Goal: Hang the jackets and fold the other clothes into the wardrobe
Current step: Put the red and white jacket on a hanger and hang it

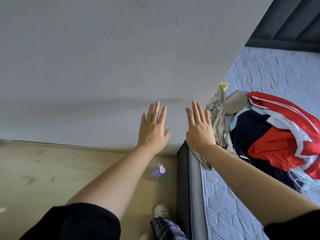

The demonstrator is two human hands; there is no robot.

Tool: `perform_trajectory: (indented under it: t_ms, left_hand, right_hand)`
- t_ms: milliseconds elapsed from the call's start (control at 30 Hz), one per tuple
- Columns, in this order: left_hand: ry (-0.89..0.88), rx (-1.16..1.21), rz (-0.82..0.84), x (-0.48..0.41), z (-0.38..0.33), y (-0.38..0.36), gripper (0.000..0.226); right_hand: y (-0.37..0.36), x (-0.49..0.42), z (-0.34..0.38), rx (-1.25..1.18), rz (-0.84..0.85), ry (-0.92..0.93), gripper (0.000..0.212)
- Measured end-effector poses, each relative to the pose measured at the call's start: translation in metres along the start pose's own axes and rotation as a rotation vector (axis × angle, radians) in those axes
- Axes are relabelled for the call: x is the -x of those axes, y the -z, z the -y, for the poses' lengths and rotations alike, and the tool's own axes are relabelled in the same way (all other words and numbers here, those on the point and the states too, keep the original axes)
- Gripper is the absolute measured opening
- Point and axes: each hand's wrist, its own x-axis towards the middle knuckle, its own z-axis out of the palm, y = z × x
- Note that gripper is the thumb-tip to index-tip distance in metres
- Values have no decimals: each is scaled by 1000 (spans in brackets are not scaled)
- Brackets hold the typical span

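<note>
My left hand (153,127) and my right hand (200,128) are stretched out side by side in front of me, fingers straight, palms away, holding nothing. To the right, a pile of clothes lies on the bed: a red and white striped jacket (287,116), a dark navy garment (249,130), a red garment (275,149) and a crumpled beige garment (219,116). My right hand hovers just left of the beige garment. Thin hangers (299,184) poke out under the pile. No wardrobe is in view.
A grey wall (103,58) fills the view ahead. The bed's quilted lilac mattress (225,205) has a dark frame edge (183,179). A clear bottle with a pink cap (160,171) stands on the tan floor (43,179). A slippered foot (161,212) shows below.
</note>
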Motion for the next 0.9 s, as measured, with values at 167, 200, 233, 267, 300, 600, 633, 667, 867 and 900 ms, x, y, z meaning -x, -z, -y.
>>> perform_trajectory:
  t_ms: [167, 200, 233, 267, 300, 600, 633, 667, 867, 900]
  left_hand:
    - [12, 43, -43, -3, 4, -86, 77]
    - [9, 47, -67, -4, 5, -107, 77]
    - [10, 52, -77, -6, 7, -117, 77]
    - [9, 67, -99, -7, 9, -130, 77]
    - [5, 73, -119, -7, 9, -149, 76]
    - [-69, 26, -196, -12, -23, -266, 74]
    - [-71, 19, -195, -7, -34, -272, 74]
    - [-70, 17, -199, -2, -47, -276, 75]
    - [-27, 45, -218, 28, -139, -299, 73]
    - [-32, 43, -218, 31, -155, -303, 73]
  right_hand:
    - [-86, 6, -12, -20, -78, -6, 79]
    - [-106, 8, -15, -18, -103, -11, 79]
    - [-116, 7, -18, -23, -109, -15, 78]
    - [-128, 8, -20, -32, -124, -14, 77]
    - [-145, 10, -24, -28, -139, -9, 77]
    - [-239, 36, -83, -73, -277, 29, 74]
    - [-241, 44, -93, -90, -284, 29, 74]
    - [-242, 53, -102, -106, -286, 25, 73]
    - [-241, 120, -172, -170, -242, -24, 66]
    - [-242, 129, -187, -158, -233, -27, 65]
